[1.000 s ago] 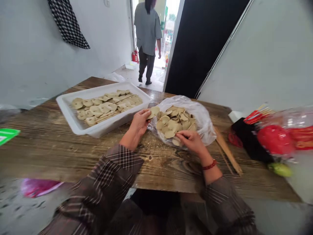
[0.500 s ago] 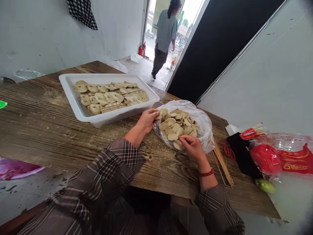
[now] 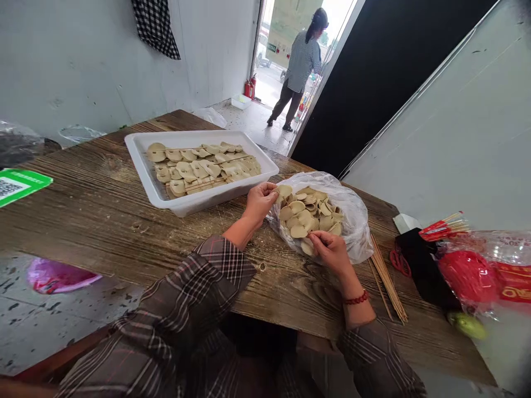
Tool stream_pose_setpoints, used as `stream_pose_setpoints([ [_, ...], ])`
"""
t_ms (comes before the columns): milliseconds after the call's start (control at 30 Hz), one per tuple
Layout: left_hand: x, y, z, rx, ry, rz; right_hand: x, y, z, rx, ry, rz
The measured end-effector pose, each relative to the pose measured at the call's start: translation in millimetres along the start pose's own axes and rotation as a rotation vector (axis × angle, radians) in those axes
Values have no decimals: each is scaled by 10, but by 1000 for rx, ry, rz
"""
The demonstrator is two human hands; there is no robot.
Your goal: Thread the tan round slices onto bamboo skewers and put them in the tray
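My left hand (image 3: 260, 203) pinches a few thin, round, pale tan slices (image 3: 284, 192) at the left side of an open clear plastic bag (image 3: 352, 221). Loose slices (image 3: 305, 218) of the same kind are heaped in the bag. At the bag's near edge, my right hand (image 3: 332, 251) has thumb and forefinger pressed together; what they hold, if anything, is too small to make out. Bare wooden skewers (image 3: 388, 276) lie right of the bag. Behind my left hand stands a white tray (image 3: 182, 205) holding slices threaded on skewers (image 3: 199, 166) in rows.
Everything stands on a wooden table (image 3: 103, 221). To the right are a black cloth (image 3: 427, 271), red scissors handles (image 3: 399, 262), red packages (image 3: 468, 276) and a green fruit-like thing (image 3: 467, 325). A green-edged code card (image 3: 25, 185) lies left. A person (image 3: 302, 66) is at the doorway.
The view has shifted a little, so the table and things appear farther right. Both hands keep nearly the same place at the bag. The person at the doorway has turned and stepped sideways.
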State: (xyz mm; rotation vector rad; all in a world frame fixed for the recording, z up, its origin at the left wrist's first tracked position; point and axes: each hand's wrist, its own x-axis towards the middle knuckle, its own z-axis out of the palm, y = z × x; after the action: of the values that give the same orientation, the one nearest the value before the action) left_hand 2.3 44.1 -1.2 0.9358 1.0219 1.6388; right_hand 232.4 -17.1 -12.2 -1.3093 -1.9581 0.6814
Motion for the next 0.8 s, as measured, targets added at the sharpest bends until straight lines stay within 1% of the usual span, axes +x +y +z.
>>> stream_pose_setpoints([
  [233, 26, -65, -30, 81, 2, 46, -15, -30, -5, -5, -24, -3],
  [367, 29, -81, -34, 119, -52, 51, -14, -14, -15, 21, -41, 3],
  [533, -6, -56, -6, 175, -141, 61, 5, 38, -2, 104, -64, 54],
  [667, -49, -13, 17, 141, -212, 3, 26, 62, 15, 183, -69, 83],
  [800, -70, 26, 28, -21, -186, -109, 48, 33, 4, 347, -67, 115],
])
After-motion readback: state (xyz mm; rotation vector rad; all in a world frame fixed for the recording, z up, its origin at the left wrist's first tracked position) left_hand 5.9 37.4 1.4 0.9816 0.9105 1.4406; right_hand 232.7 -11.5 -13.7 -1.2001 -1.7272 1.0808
